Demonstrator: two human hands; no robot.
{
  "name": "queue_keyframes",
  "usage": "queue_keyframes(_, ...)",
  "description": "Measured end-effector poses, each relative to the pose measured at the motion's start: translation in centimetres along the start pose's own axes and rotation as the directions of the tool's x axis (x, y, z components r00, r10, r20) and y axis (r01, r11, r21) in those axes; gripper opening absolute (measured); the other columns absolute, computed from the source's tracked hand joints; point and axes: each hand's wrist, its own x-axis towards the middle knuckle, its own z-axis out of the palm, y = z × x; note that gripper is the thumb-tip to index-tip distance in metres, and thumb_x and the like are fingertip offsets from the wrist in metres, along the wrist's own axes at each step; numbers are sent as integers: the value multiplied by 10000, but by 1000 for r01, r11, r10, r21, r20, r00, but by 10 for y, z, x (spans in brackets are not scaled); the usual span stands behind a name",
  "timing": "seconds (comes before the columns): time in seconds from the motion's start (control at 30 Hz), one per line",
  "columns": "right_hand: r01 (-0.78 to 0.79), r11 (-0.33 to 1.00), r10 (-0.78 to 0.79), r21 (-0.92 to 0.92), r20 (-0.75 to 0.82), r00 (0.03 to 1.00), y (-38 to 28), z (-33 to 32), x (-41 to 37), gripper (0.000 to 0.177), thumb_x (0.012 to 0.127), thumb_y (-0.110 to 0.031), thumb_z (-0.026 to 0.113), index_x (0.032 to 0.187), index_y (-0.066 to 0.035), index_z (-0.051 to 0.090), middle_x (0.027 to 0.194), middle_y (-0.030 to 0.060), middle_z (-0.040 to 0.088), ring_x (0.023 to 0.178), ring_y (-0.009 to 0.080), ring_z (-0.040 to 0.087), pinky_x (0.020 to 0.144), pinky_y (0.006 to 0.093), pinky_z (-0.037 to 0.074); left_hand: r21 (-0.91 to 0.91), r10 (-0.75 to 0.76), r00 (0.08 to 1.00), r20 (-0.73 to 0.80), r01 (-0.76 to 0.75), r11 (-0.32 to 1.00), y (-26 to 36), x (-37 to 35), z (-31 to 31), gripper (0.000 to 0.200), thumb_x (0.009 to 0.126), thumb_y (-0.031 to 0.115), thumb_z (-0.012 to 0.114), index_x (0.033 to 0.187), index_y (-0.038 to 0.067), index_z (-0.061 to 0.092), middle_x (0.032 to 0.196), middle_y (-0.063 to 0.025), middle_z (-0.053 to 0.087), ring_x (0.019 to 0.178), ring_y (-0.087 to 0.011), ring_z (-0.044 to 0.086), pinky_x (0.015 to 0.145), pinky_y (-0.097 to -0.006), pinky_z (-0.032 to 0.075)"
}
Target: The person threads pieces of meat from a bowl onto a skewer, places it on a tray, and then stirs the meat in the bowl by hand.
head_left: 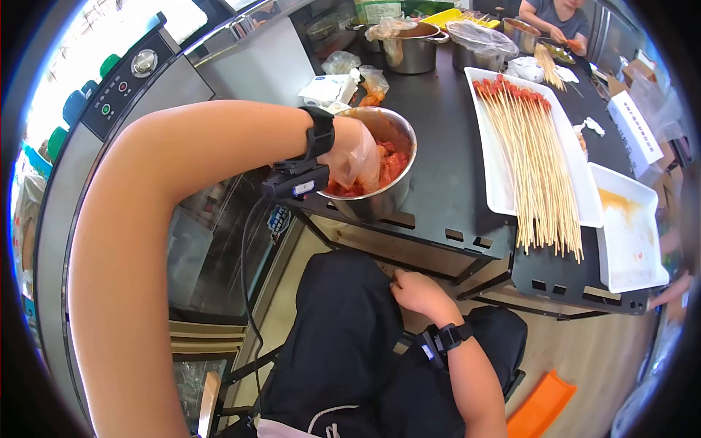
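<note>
At the near left edge of the black table [438, 157], I see the pot [372, 210] from my distant seat, with red chunks [394, 162] inside it; the left hand [350, 155], in a clear plastic glove, reaches down into the pot among them; its fingertips are buried, so I cannot tell whether they are spread, pressed together or pinching a piece. The right hand [426, 293] rests at the inner side of the left knee, against the black trousers [339, 314], fingers loosely bent; I cannot tell whether it pinches the cloth. Each wrist wears a black strap, and a cable hangs from the left one.

To the right of the pot I have a white tray [492, 175] full of skewers [542, 182], red pieces at their far tips and bare ends jutting past the tray's near end; beside it lies a second tray [612, 271], stained orange inside; behind the pot stands a stockpot [412, 56]; at the table's far end a co-worker [558, 20] has both hands together near a red piece.
</note>
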Motion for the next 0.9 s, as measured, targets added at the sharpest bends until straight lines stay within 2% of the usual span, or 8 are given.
queue_keyframes(0.17, 16, 1000, -16, 3, -32, 999, 6, 1, 0, 295, 830, -213, 456, 957, 34, 554, 894, 234, 597, 876, 379, 564, 770, 431, 441, 495, 201, 977, -75, -139, 858, -103, 87, 73, 130, 686, 65, 611, 794, -1, 639, 785, -70, 638, 683, -244, 592, 580, -311, 487)
queue_keyframes(0.4, 19, 1000, -19, -15, -10, 1000, 1, -4, 0, 290, 833, -219, 445, 941, 31, 542, 891, 230, 596, 875, 380, 562, 767, 438, 446, 371, -11, 982, -190, 82, 925, -36, 20, 40, 141, 745, 168, 577, 735, 35, 623, 785, -87, 617, 754, -260, 599, 637, -348, 504)
queue_keyframes(0.5, 35, 999, -35, -22, -7, 999, 2, -5, 3, 289, 836, -225, 435, 931, 31, 530, 889, 230, 596, 877, 380, 565, 768, 445, 449, 587, -6, 1000, -25, 20, 809, -24, 11, 30, 106, 606, 30, 667, 707, 25, 635, 701, -54, 615, 654, -252, 587, 565, -310, 495)
queue_keyframes(0.57, 40, 999, -40, -11, 0, 999, 1, -4, 3, 290, 835, -226, 437, 931, 32, 528, 886, 232, 596, 876, 381, 565, 768, 446, 450, 591, -1, 932, -362, 230, 774, -31, 7, 50, 128, 618, 104, 670, 711, 24, 634, 696, -84, 618, 666, -270, 595, 567, -321, 497)
queue_keyframes(0.67, 46, 999, -46, -15, 1, 999, 0, -4, 2, 292, 833, -228, 438, 928, 34, 527, 889, 231, 596, 875, 382, 564, 768, 447, 449, 666, -3, 889, -457, 345, 662, -25, 1, 58, 138, 612, 173, 670, 640, 45, 629, 652, -115, 599, 658, -266, 598, 553, -341, 487)
queue_keyframes(0.77, 26, 1000, -26, -3, -18, 999, 0, -3, 1, 292, 830, -212, 460, 958, 35, 552, 884, 230, 600, 863, 382, 562, 761, 426, 443, 122, -176, 859, -481, 264, 957, -22, -5, 38, 226, 602, 202, 679, 768, 55, 636, 695, -121, 611, 661, -265, 597, 553, -370, 477)
queue_keyframes(0.83, 32, 999, -32, -11, -17, 999, 0, -3, -1, 297, 829, -214, 463, 965, 34, 554, 888, 232, 601, 861, 381, 565, 761, 425, 444, 109, -266, 901, -343, 319, 941, -34, -4, 32, 354, 648, 156, 637, 986, 71, 573, 691, -112, 605, 677, -280, 598, 624, -385, 473)
queue_keyframes(0.9, 33, 999, -33, -17, -20, 999, 0, -4, -2, 293, 829, -216, 462, 952, 35, 550, 879, 233, 599, 858, 380, 565, 758, 427, 443, 741, 188, 929, -319, 120, 661, -57, 1, 42, 454, 703, 70, 563, 1143, 104, 459, 830, -112, 609, 793, -294, 590, 727, -368, 457)
